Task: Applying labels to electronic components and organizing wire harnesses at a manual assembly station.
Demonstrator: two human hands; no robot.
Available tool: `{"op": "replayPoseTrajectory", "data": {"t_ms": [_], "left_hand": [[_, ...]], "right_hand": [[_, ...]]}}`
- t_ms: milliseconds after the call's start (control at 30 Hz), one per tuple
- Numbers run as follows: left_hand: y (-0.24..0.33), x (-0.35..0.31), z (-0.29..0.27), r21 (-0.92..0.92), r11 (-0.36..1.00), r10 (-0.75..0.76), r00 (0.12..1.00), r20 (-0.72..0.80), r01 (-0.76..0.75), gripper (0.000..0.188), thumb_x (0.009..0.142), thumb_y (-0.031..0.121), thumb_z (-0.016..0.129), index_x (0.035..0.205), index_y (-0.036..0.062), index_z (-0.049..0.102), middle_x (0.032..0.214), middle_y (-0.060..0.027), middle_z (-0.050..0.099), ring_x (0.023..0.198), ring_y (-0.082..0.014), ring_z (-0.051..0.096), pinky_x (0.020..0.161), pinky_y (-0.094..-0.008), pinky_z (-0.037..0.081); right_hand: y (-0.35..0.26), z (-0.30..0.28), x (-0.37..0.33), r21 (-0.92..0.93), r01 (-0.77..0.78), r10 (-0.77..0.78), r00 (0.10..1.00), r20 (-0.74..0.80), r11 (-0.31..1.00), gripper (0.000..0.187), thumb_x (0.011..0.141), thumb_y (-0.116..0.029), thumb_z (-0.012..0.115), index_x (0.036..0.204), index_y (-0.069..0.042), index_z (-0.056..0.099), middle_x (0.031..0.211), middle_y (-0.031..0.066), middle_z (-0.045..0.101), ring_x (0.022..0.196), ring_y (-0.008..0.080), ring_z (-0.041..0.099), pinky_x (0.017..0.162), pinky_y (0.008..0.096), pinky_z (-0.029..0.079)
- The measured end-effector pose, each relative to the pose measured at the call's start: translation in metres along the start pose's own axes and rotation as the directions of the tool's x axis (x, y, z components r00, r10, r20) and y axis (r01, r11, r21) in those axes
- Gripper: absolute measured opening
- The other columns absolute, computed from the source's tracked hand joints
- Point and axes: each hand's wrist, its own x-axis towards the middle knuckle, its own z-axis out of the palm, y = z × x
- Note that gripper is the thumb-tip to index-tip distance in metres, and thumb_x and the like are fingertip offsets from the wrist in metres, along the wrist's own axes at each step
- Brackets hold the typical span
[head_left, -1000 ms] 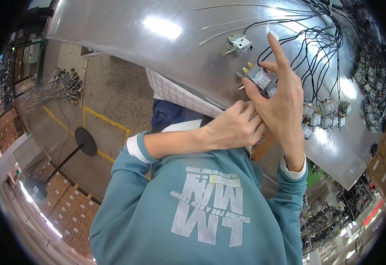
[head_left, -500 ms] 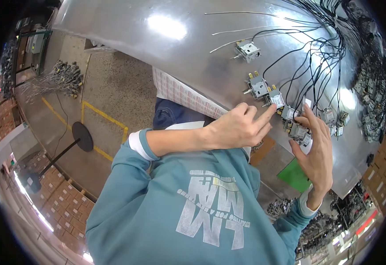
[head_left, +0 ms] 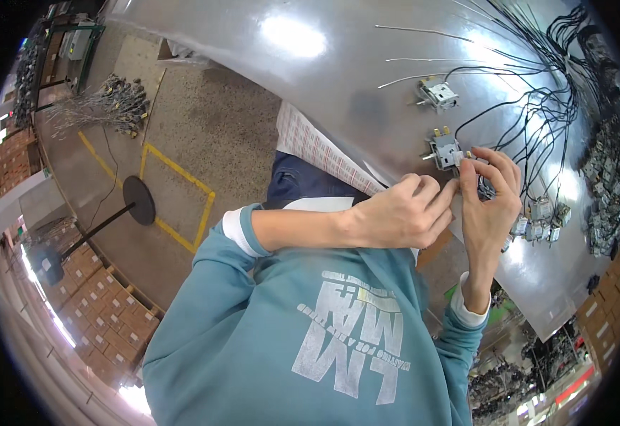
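Observation:
My right hand (head_left: pixel 493 186) bends over a small metal thermostat (head_left: pixel 445 149) with a shaft and yellow terminals. Its thumb and forefinger pinch at a small white label (head_left: pixel 459 159) against the unit's right side. Close by on the left, my left hand (head_left: pixel 403 213) has its fingers curled together, tips near the right thumb; whatever they hold is hidden. Another thermostat (head_left: pixel 437 94) lies farther off on the metal table (head_left: pixel 366 64). More units sit beyond my right hand, partly covered by it.
Black thin tubes (head_left: pixel 569 67) run from the units to a bundle at the far right, beside a heap of thermostats (head_left: pixel 604 192). A printed label sheet (head_left: pixel 324 145) hangs at the table edge over my lap. Cartons (head_left: pixel 86 312) and a round-based stand (head_left: pixel 138 201) are at the left.
My right hand has moved left and up to a thermostat, its fingers closing from a spread pose. My left hand has drawn back from a unit, its forefinger curling in. The view has shifted.

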Motion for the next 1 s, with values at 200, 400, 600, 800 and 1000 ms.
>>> {"op": "replayPoseTrajectory", "data": {"t_ms": [200, 400, 600, 800, 1000], "left_hand": [[-0.011, -0.018, -0.004, 0.112, 0.988, -0.096, 0.993, -0.071, 0.103, 0.03, 0.101, 0.026, 0.07, 0.094, -0.0027, 0.073, 0.134, -0.0269, 0.071, 0.096, -0.0315, 0.066, 0.068, -0.0355, 0.052], [-0.009, -0.012, 0.005, 0.125, 0.984, -0.127, 0.992, -0.023, 0.129, 0.03, 0.102, 0.024, 0.068, 0.095, -0.0047, 0.073, 0.136, -0.0304, 0.068, 0.101, -0.0359, 0.068, 0.071, -0.0394, 0.055], [-0.008, -0.013, 0.002, 0.131, 0.984, -0.127, 0.992, 0.009, 0.125, 0.028, 0.1, 0.022, 0.068, 0.097, -0.0052, 0.073, 0.137, -0.0324, 0.067, 0.107, -0.0406, 0.069, 0.073, -0.0424, 0.057], [-0.01, -0.01, 0.002, 0.164, 0.984, -0.076, 0.996, 0.049, 0.067, 0.037, 0.099, 0.024, 0.06, 0.113, -0.006, 0.075, 0.136, -0.0312, 0.068, 0.107, -0.0448, 0.069, 0.068, -0.0445, 0.055], [-0.007, -0.004, 0.007, 0.275, 0.961, -0.063, 0.992, 0.113, 0.029, 0.033, 0.097, 0.021, 0.059, 0.107, -0.006, 0.075, 0.143, -0.0317, 0.063, 0.104, -0.0389, 0.068, 0.081, -0.0402, 0.056]], "right_hand": [[-0.006, 0.013, -0.002, -0.108, 0.019, -0.023, 0.999, -0.038, 0.994, 0.009, 0.09, -0.011, 0.082, 0.091, -0.003, 0.079, 0.116, 0.0043, 0.077, 0.119, 0.0296, 0.065, 0.102, 0.044, 0.05], [-0.006, 0.009, -0.004, -0.221, 0.064, -0.072, 0.997, -0.032, 0.973, 0.01, 0.092, -0.012, 0.081, 0.092, -0.003, 0.08, 0.121, 0.0048, 0.077, 0.123, 0.029, 0.064, 0.106, 0.0427, 0.049], [-0.007, 0.014, -0.006, -0.243, 0.063, -0.079, 0.995, -0.058, 0.968, 0.009, 0.091, -0.012, 0.081, 0.09, -0.003, 0.08, 0.122, 0.0047, 0.077, 0.123, 0.0292, 0.064, 0.106, 0.0429, 0.049], [-0.011, 0.015, -0.006, -0.287, 0.077, -0.103, 0.992, -0.075, 0.955, 0.01, 0.091, -0.013, 0.082, 0.089, -0.004, 0.078, 0.121, 0.0044, 0.077, 0.122, 0.0297, 0.065, 0.105, 0.0435, 0.049], [-0.017, 0.015, -0.002, -0.423, 0.12, -0.17, 0.982, -0.082, 0.898, 0.021, 0.09, -0.019, 0.085, 0.082, -0.006, 0.071, 0.118, 0.0023, 0.075, 0.126, 0.0302, 0.064, 0.106, 0.0468, 0.048]]}}
